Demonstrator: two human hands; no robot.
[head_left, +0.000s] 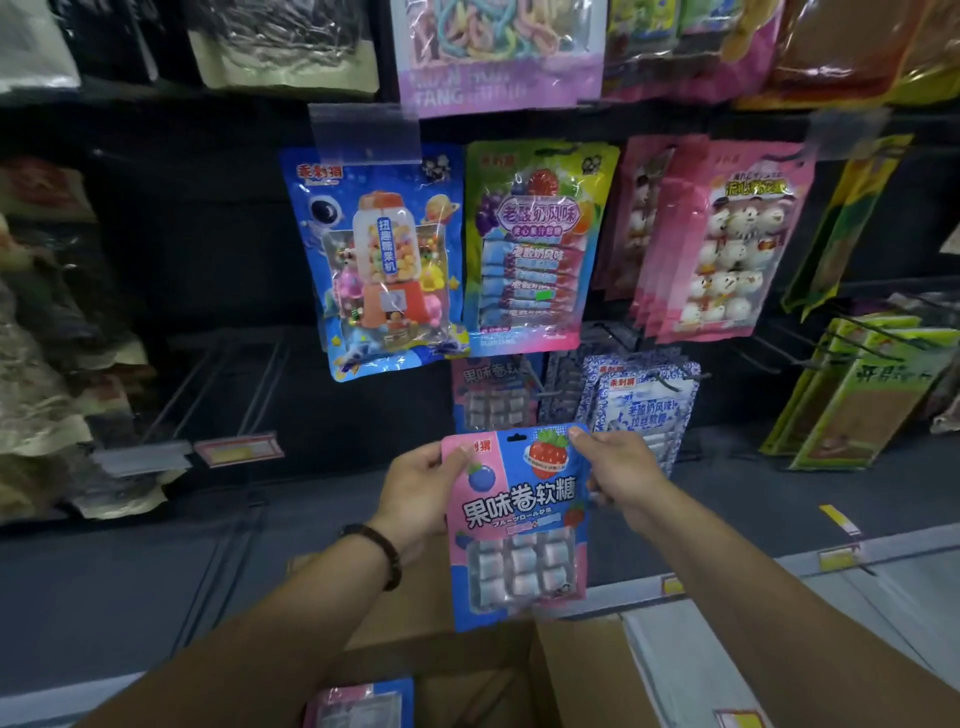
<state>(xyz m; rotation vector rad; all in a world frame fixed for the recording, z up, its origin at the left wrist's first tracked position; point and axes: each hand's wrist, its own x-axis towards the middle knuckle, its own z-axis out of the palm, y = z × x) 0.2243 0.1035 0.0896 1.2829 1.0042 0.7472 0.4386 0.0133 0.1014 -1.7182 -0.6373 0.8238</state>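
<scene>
I hold a pink and blue candy bag (519, 525) upright in front of a shop's hanging display. My left hand (421, 493) pinches its upper left edge, thumb on the front. My right hand (618, 470) pinches the upper right corner near the printed strawberry. The bag has a hang hole at the top and rolled candies showing through a window. Directly behind and above it, the same kind of bag (493, 392) hangs on a peg.
Other hanging bags fill the rack: a blue gumball-machine bag (379, 260), a green and pink one (535, 244), pink bags (727, 239), blue-white bags (644, 400). Bare pegs (218, 384) stick out at left. An open cardboard box (467, 670) sits below, with another pink-blue bag (358, 704).
</scene>
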